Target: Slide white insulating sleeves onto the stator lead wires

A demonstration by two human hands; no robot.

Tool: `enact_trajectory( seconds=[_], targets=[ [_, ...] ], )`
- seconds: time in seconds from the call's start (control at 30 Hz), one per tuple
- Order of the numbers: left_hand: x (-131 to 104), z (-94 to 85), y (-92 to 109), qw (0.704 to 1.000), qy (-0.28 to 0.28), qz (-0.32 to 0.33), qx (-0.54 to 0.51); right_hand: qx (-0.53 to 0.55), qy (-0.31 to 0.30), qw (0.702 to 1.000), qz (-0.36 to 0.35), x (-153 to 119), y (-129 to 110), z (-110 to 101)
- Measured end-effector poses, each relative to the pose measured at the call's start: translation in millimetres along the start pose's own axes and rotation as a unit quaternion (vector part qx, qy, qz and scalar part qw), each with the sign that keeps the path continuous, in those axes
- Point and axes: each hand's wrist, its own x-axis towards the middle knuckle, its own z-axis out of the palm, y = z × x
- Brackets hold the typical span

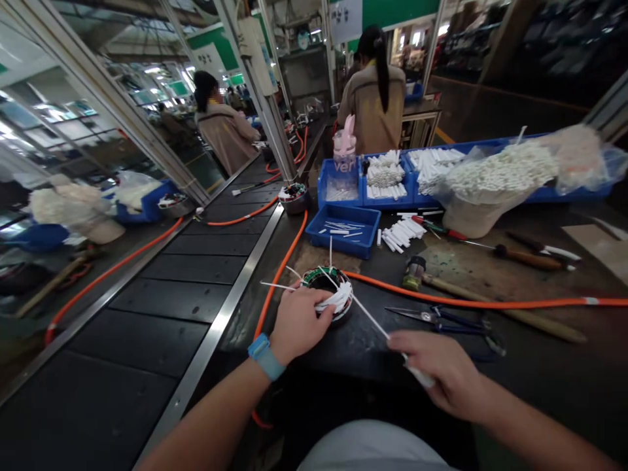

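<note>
On the dark tabletop [363, 350] in front of us we have a round, ring-shaped part with a green and white inner edge [310, 277], open in the middle. Thin white strands stick out on its far and left sides, and a thick bundle of flat white strips [342, 296] gathers at its near right rim. From there a long, thin white cord [370, 316] runs taut, down to the right.

Our left hand [299, 325] reaches in from the lower left, palm down, thumb and fingers nearly closed over the white bundle. Our right hand [444, 369], well apart from the ring, curls its fingers shut around the cord's far end; a white piece [419, 374] shows below them. Blue-handled metal scissors [434, 317] lie above our right hand, and an orange hose [441, 301] passes just beyond.
</note>
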Motion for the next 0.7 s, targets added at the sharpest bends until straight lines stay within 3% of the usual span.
enact_trajectory(
  seconds=[0.17,0.43,0.6,0.7],
  targets=[
    [-1,0.7,0,1.000,0.005,0.001,0.001,0.013,-0.029,0.999,0.006,-32,-6,29],
    [-2,1.6,-1,1.000,0.005,0.008,0.005,0.014,-0.038,0.999,0.016,-41,-12,30],
    [-3,0.7,1,1.000,0.005,0.021,0.014,0.006,-0.038,0.999,-0.014,-13,-2,39],
    [-5,4.7,0,0.999,0.031,0.006,-0.020,0.015,-0.027,0.999,0.021,21,7,51]
  ],
)
